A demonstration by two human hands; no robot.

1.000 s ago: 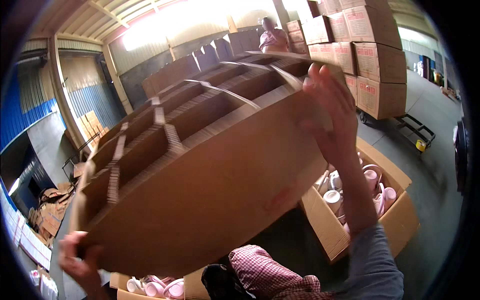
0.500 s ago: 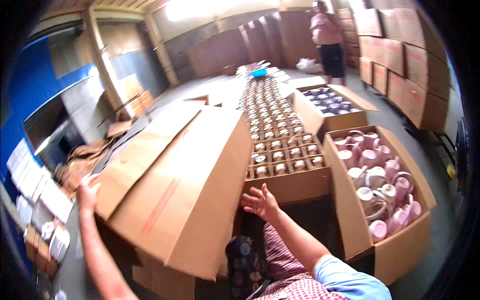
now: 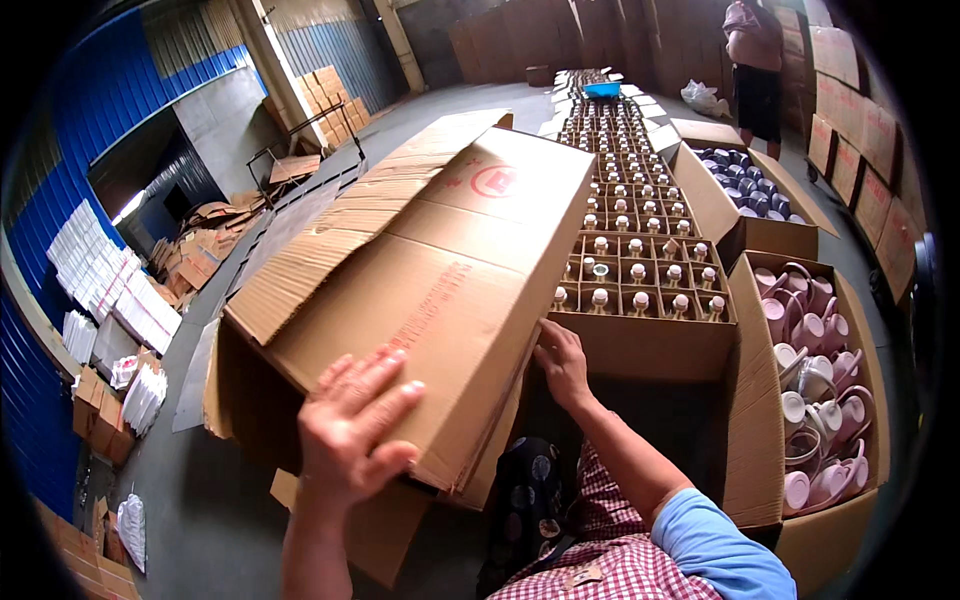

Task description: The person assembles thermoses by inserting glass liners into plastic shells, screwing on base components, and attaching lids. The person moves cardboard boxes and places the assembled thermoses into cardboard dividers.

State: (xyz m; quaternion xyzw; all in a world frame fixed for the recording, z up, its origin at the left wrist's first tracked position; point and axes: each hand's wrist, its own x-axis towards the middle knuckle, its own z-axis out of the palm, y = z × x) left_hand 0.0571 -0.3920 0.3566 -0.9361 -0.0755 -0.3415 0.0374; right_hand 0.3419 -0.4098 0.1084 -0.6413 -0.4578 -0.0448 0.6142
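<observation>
A large brown cardboard box (image 3: pixel 440 270) lies in front of me with its flaps folded over the top. My left hand (image 3: pixel 352 430) presses flat on the near end of its top flap, fingers spread. My right hand (image 3: pixel 562 362) rests at the right edge of the same flap, fingers curled against the cardboard. Just to the right stands an open carton (image 3: pixel 640 345) with a divider grid, each cell holding a small white-capped bottle.
An open box (image 3: pixel 780 420) of pink and white cups stands at the right. Behind it is a box (image 3: pixel 745 235) of dark cups. A long row of filled cartons (image 3: pixel 615 130) runs away. A person (image 3: pixel 755 60) stands at the back right. White stacks (image 3: pixel 110 290) line the blue left wall.
A second ago I held a cardboard divider grid up overhead. It has gone down, and both hands have moved onto the box's top flaps.
</observation>
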